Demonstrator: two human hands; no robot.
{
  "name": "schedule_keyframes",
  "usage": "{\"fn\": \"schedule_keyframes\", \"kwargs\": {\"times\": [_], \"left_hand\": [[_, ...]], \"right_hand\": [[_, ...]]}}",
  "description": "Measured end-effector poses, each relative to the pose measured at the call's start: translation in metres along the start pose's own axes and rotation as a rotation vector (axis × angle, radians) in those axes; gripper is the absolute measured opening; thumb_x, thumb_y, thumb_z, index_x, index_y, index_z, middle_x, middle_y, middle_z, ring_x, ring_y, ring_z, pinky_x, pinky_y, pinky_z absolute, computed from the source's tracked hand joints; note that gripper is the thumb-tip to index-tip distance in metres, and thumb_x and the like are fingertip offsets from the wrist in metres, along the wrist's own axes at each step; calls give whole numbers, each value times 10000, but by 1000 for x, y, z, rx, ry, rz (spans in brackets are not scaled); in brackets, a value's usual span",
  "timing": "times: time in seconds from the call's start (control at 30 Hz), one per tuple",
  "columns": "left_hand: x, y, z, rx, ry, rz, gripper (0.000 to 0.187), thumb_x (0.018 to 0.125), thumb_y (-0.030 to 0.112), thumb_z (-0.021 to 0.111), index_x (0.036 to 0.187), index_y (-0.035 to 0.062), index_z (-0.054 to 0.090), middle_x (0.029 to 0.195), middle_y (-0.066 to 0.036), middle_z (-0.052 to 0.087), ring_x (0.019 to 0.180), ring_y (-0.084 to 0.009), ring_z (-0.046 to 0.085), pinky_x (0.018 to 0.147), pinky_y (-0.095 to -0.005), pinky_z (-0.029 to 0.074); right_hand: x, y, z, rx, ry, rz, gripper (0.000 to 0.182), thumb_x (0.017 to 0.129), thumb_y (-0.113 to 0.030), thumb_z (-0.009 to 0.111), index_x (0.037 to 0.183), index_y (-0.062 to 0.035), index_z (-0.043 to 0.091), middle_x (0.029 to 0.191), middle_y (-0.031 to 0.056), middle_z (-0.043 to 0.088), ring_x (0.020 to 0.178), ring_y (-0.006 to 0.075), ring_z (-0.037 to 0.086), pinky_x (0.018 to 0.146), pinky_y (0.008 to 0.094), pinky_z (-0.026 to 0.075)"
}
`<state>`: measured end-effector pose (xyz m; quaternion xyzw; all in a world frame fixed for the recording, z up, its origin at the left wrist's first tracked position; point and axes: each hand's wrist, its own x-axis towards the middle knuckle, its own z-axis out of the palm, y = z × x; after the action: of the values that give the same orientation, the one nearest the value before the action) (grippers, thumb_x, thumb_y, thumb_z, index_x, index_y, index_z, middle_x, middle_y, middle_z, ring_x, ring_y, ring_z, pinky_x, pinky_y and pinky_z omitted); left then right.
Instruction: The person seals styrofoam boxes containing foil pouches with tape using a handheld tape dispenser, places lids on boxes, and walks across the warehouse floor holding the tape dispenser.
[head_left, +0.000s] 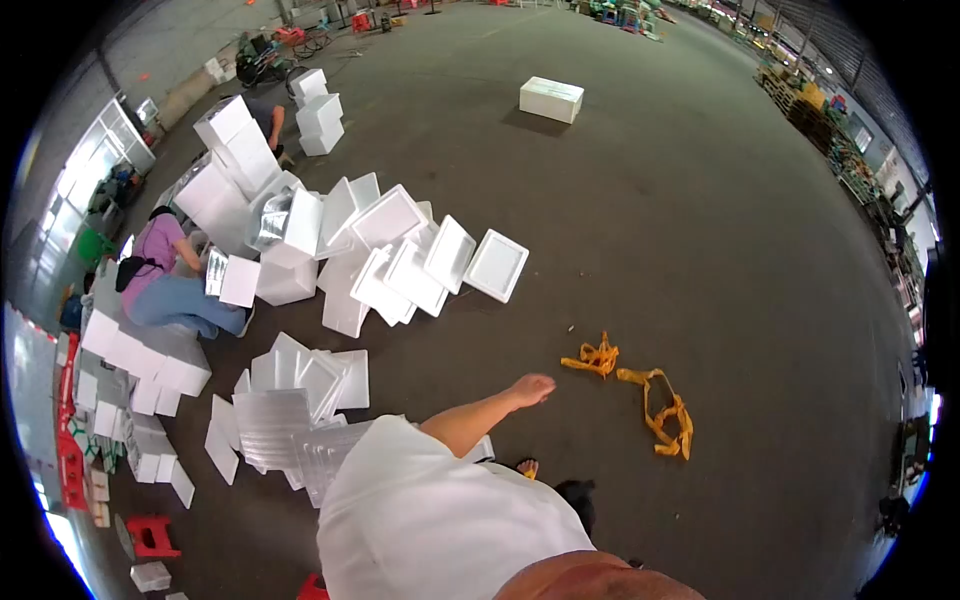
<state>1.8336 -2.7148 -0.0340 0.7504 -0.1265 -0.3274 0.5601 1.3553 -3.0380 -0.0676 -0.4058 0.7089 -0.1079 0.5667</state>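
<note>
My left hand [532, 390] hangs in front of my white shirt, above the grey floor. Its fingers look curled, but they are small and blurred, and no object shows in them. A tangled orange strap [597, 356] lies on the floor just to the right of that hand. Farther right is a second orange strap [682, 425], lying in a loose loop. White foam lids [405, 275] are heaped beyond the hand to the left. My right hand is out of view; only part of the bare right arm shows at the bottom edge.
A white foam box [551, 100] sits on the floor ahead. Stacked foam boxes [235, 145] stand at the left, where a person in a pink top [158, 245] crouches. Another person is partly hidden behind them. A red stool [153, 537] is at the lower left.
</note>
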Motion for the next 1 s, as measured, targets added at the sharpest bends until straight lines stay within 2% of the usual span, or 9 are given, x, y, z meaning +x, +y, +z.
{"fn": "schedule_keyframes", "kwargs": {"times": [0.17,0.27,0.3,0.33,0.4,0.47,0.73,0.93,1.0], "left_hand": [[166,112,-41,-51,155,387,342,918,300,568,1091,7,606,901,-54,674,805,-133,622,721,-281,487],[235,100,-84,-146,248,89,361,895,303,613,1129,29,617,972,-76,680,867,-141,644,756,-279,507],[276,22,-101,277,329,308,344,897,312,585,1118,52,632,1011,-95,680,927,-183,649,802,-307,508],[278,-12,-119,582,341,159,343,891,320,557,1110,71,646,1064,-114,673,1009,-257,635,858,-354,496],[252,-48,-131,148,527,-467,269,872,239,531,1018,74,686,1032,-137,671,1024,-338,611,889,-421,478],[201,-67,-153,1051,-71,-427,144,796,179,605,862,86,692,863,-183,671,871,-345,664,741,-441,532],[264,-27,-217,723,128,-797,297,828,342,607,988,94,640,987,-107,676,932,-281,651,699,-477,512],[444,-27,-317,463,281,-690,284,855,307,595,1033,87,615,929,-90,647,829,-243,637,648,-415,510],[509,-16,-372,413,312,-587,280,864,296,591,1048,85,607,910,-84,637,795,-230,633,631,-395,509]], "right_hand": [[52,-101,113,34,-43,156,675,800,-436,702,1217,69,538,1174,175,588,1005,282,572,829,438,455],[98,-179,197,40,-85,188,669,807,-441,695,1217,67,545,1184,173,588,1022,281,571,841,437,453],[113,-208,228,47,-105,191,668,809,-442,693,1217,66,548,1187,172,588,1028,281,571,845,437,452],[128,-240,262,48,-132,202,666,811,-444,690,1217,65,550,1191,172,588,1033,281,571,849,437,451],[165,-321,335,67,-214,200,663,816,-447,685,1217,64,555,1197,171,588,1045,281,571,857,437,449],[190,-416,424,76,-299,176,660,820,-450,680,1217,62,560,1204,170,588,1056,280,571,865,436,448],[154,-770,922,-455,-479,-1021,314,886,-354,533,864,-41,526,696,45,482,534,145,416,499,338,336],[59,-864,1139,-269,-883,-639,389,926,-436,457,829,-64,515,653,83,501,491,188,450,450,353,353],[43,-859,1179,-91,-682,-267,413,931,-463,458,849,-63,518,652,79,497,526,187,466,461,353,363]]}}
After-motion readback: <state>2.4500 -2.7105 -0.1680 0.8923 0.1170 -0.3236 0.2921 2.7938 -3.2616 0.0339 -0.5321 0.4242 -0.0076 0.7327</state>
